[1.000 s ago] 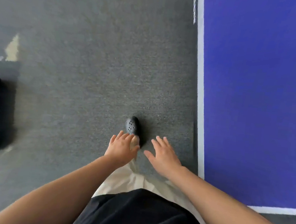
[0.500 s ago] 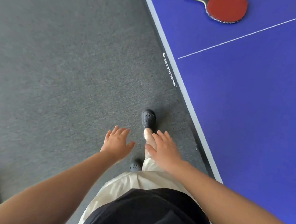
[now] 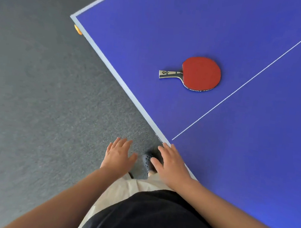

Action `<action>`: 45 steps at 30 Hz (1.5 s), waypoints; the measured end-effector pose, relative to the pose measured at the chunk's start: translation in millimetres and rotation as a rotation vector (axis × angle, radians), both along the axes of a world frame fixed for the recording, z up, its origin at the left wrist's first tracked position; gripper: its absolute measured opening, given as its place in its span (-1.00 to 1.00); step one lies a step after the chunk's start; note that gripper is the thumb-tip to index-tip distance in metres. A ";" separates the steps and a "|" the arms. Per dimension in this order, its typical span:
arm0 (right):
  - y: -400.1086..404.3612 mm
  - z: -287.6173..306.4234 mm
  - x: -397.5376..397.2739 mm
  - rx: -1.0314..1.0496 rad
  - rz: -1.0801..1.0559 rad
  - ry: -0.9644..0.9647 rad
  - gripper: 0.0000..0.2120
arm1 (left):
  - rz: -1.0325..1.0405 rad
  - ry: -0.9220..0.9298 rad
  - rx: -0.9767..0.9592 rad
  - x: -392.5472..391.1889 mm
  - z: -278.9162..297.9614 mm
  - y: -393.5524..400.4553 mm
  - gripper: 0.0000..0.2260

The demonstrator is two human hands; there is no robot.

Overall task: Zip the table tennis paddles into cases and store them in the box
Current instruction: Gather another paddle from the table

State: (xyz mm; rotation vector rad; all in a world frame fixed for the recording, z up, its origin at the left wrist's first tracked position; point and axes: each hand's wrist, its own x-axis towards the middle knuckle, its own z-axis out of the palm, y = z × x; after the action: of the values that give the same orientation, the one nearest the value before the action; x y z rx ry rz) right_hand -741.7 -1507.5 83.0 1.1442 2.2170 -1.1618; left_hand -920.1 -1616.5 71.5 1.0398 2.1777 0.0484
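Red-faced table tennis paddle (image 3: 199, 74) lies flat on blue bench (image 3: 254, 143), handle toward bench edge, just left of white centre line (image 3: 241, 90). My left hand (image 3: 118, 156) over grey carpet (image 3: 45, 102), grip spread open, holding nothing. My right hand (image 3: 173, 164) at bench edge, grip open, empty. Both well apart from paddle. Dark perforated clog (image 3: 147, 161) between hands.

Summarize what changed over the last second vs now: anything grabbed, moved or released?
Nothing grabbed or released. The view swung toward the blue table as the person walked up: the red paddle, absent a second ago and at the top edge half a second ago, now lies mid-frame, flat with its handle pointing left. An orange object at the table corner came into view. Left hand and right hand remain open and empty.
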 end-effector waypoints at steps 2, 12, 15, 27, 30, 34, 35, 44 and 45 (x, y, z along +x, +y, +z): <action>18.5 5.1 -18.7 0.000 -0.052 0.005 -0.39 | -0.016 -0.004 0.083 -27.6 5.8 34.6 -0.47; 114.8 5.5 -125.8 0.060 -0.387 0.028 -0.41 | -0.249 -0.046 0.217 -170.2 -2.0 216.1 -0.49; 156.7 8.2 -172.7 0.132 -0.500 0.076 -0.43 | -0.342 -0.071 0.245 -223.2 -7.6 276.7 -0.49; 386.8 -1.3 -295.4 0.268 -0.814 -0.082 -0.45 | -0.630 -0.057 0.259 -362.3 -25.7 499.2 -0.51; 433.1 -4.8 -302.4 0.281 -0.833 -0.127 -0.45 | -0.671 -0.002 0.298 -371.4 -35.5 569.8 -0.51; 501.6 -5.1 -308.3 0.318 -0.832 -0.165 -0.44 | -0.755 0.058 0.365 -371.8 -42.8 668.6 -0.51; 514.6 -2.8 -309.3 0.338 -0.823 -0.171 -0.44 | -0.772 0.074 0.385 -369.8 -41.7 686.5 -0.50; 721.1 -19.1 -317.9 0.516 -1.015 -0.170 -0.43 | -0.883 0.158 0.476 -339.2 -72.7 894.2 -0.39; 740.6 -22.8 -317.8 0.539 -1.061 -0.174 -0.43 | -0.893 0.167 0.479 -334.1 -77.6 907.2 -0.37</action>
State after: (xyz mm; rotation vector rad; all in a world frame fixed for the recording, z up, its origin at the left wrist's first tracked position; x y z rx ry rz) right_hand -1059.5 -767.0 60.1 2.7065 1.7871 -0.6795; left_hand -1254.2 -709.3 -6.0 2.2697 1.6777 0.0723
